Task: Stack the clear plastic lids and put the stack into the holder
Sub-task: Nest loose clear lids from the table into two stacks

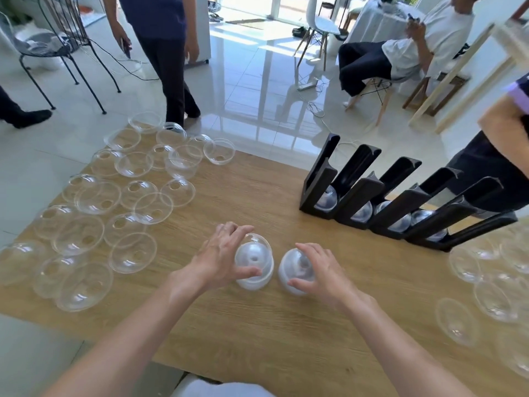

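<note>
Your 2 bare forearms reach forward, converging — left hand (220,255) and right hand (320,270) sit side by side, slightly apart, fingers curled in a grip, thumbs pointing inward toward each other.

Both forearms are showing bare from the frame's lower edge up to the wrists; no sleeves, cuffs, watch or bands are showing along them. Left hand (220,259) and right hand (320,270) are both going ungloved, no rings visible on the fingers. Just below the near edge of the surface (257,339), a strip of white garment (226,389) is showing, the wearer's own clothing.
</note>
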`<state>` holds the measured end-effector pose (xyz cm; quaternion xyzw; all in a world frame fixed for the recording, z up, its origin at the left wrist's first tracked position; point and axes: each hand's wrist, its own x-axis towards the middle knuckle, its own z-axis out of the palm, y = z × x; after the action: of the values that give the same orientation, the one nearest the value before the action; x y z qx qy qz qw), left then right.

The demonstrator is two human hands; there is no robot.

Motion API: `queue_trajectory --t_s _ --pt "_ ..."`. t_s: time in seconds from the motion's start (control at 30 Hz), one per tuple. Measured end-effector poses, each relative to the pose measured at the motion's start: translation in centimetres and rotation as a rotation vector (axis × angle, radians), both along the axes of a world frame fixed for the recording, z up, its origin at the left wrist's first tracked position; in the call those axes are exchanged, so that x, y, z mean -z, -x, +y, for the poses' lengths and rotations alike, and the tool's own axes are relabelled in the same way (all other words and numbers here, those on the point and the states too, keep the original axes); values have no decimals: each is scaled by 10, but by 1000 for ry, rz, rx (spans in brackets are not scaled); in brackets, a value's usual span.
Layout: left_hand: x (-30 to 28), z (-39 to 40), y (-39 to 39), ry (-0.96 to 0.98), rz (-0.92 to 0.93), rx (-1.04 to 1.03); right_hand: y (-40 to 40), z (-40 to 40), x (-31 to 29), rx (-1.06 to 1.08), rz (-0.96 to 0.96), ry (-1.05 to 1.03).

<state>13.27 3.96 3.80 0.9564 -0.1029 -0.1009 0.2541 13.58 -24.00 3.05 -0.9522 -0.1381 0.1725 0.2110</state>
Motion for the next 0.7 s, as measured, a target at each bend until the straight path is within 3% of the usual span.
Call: queue_trajectory --t_s 0.53,0.7 --pt "37 -18 10 -95 -11 41 14 -10 29 87 58 -123" --pt "38 -4 22 -113 5 -46 9 0 30 84 51 -206"
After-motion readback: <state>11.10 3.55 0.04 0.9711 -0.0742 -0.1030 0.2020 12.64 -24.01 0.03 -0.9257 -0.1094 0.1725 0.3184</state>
